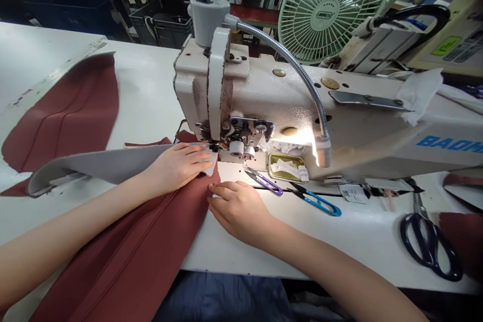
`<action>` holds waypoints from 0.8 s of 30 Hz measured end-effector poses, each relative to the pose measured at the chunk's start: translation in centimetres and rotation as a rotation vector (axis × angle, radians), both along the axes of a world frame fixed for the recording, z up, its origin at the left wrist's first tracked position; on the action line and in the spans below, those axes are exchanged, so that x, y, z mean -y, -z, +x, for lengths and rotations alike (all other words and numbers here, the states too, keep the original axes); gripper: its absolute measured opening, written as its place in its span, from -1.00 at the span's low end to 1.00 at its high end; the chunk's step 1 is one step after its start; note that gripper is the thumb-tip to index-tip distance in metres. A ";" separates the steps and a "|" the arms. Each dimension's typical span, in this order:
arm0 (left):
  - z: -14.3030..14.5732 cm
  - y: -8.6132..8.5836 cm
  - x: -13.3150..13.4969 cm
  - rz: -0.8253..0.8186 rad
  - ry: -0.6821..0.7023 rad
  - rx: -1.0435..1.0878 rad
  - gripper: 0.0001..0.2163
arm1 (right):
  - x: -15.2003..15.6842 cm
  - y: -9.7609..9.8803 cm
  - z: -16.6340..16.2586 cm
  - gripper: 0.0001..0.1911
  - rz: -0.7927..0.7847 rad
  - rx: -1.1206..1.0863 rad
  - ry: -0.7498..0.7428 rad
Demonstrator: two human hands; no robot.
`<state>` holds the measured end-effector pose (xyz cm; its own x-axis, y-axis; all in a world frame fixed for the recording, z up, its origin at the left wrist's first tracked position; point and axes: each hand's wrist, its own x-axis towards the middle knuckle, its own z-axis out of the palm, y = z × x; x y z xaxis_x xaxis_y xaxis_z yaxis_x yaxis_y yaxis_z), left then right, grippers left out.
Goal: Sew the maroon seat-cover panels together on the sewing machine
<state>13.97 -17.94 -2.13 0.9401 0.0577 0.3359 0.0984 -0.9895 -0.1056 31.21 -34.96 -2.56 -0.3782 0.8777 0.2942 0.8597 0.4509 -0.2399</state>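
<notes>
A long maroon panel (151,241) with a raised seam runs from the front left up to the sewing machine's needle area. On top of it, close to the presser foot (214,146), lies a strip with a grey backing (124,161). My left hand (179,166) rests flat on the grey strip, fingers stretched toward the needle. Lower and to the right, my right hand (239,209) has its fingers curled on the panel's right edge. A small whitish bit shows between those fingers; its kind is unclear.
The sewing machine (264,95) carries a lit gooseneck lamp (322,153). Purple snips (269,183), blue snips (317,201), a small tin tray (271,163) and dark-handled scissors (430,246) lie to the right. Another maroon piece (71,110) is at left; a green fan (328,12) stands behind.
</notes>
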 end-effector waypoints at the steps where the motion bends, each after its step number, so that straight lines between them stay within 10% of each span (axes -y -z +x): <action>1: 0.1 -0.2 0.0 -0.001 -0.012 -0.022 -0.77 | -0.1 0.0 0.1 -0.75 0.003 -0.008 -0.001; 24: 2.0 -0.4 -2.8 0.008 0.091 -0.126 -0.79 | -3.0 1.3 -1.0 -0.64 0.015 0.177 0.073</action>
